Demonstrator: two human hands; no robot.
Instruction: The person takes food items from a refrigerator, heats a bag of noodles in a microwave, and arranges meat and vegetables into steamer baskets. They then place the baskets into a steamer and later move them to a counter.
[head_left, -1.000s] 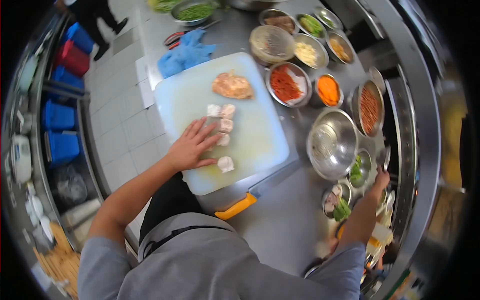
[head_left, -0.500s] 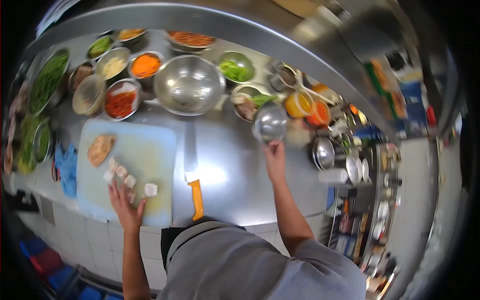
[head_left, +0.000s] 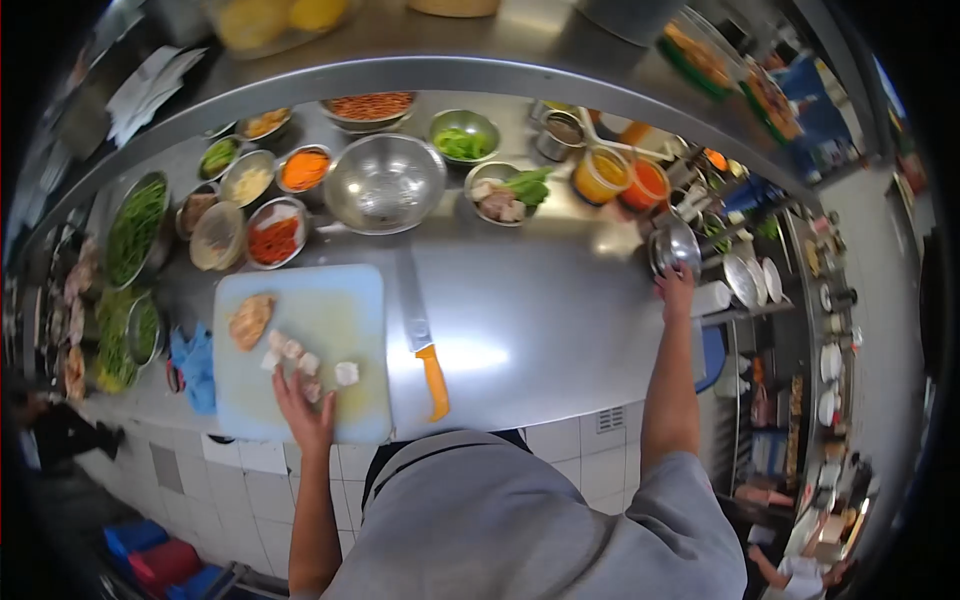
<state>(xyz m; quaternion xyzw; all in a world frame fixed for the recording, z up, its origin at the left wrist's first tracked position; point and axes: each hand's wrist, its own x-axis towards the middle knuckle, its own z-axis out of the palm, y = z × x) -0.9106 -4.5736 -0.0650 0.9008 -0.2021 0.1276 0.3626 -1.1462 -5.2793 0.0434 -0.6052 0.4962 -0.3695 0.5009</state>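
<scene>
My left hand (head_left: 306,407) lies on the cutting board (head_left: 240,400) with fingers apart, fingertips right at several pale meat chunks (head_left: 310,363). One more chunk (head_left: 346,374) sits apart, right of my fingers. A larger browned piece of meat (head_left: 250,322) rests toward the board's upper left. Out to the right, my right hand (head_left: 677,281) grips the rim of a steel bowl (head_left: 676,243) at the table's right end. A knife with a yellow handle (head_left: 433,384) lies on the steel table, right of the board, blade pointing away from me.
Along the back stand a large steel bowl (head_left: 386,183), a bowl of meat and greens (head_left: 507,195), shredded carrot (head_left: 303,170) and tubs of orange sauce (head_left: 602,175). A steel shelf edge (head_left: 470,72) crosses above. Blue gloves (head_left: 195,368) lie left of the board. A person (head_left: 800,574) shows lower right.
My right hand has carried the steel bowl rightward from near the bowl of meat and greens to the table's right end. My left hand has stayed by the meat chunks.
</scene>
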